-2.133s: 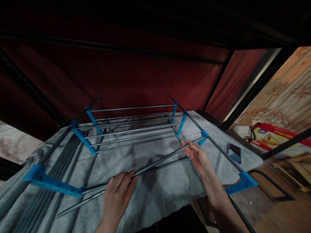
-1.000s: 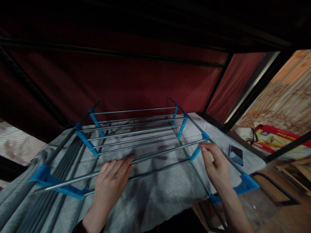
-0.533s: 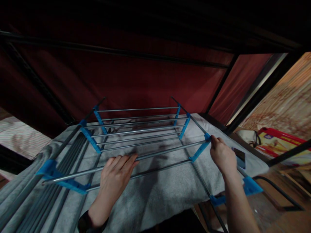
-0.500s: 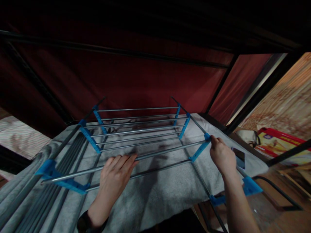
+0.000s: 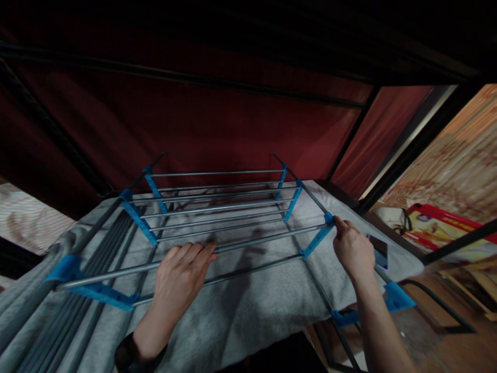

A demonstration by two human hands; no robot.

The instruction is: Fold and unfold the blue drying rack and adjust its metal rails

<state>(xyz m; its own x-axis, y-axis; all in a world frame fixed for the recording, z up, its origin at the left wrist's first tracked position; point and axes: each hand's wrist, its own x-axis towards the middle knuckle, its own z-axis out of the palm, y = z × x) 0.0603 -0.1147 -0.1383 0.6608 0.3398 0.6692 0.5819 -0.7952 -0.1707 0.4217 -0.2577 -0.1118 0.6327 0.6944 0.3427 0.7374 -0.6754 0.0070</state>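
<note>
A rack of grey metal tubes and blue plastic brackets lies before me. My left hand (image 5: 184, 274) is closed around a long grey crossbar tube (image 5: 267, 240), left of its middle. The tube's left end lies over the near-left blue bracket (image 5: 70, 274); whether it is seated there I cannot tell. Its other end meets the right blue bracket (image 5: 329, 219). My right hand (image 5: 353, 249) is closed around the right side pole, right beside that bracket, and hides part of the pole. Farther back, several crossbars (image 5: 221, 209) span between blue brackets.
Several loose grey tubes (image 5: 83, 274) lie along the left on a grey cloth (image 5: 267, 295). A phone (image 5: 378, 252) rests by my right wrist. Black frame bars (image 5: 419, 140) and a red curtain (image 5: 233, 124) enclose the space. A red-and-yellow box (image 5: 438, 228) stands at right.
The near crossbar's left end has shifted slightly left over the blue bracket, and my left hand has moved a little left with it. My right hand keeps its hold; the view has shifted slightly.
</note>
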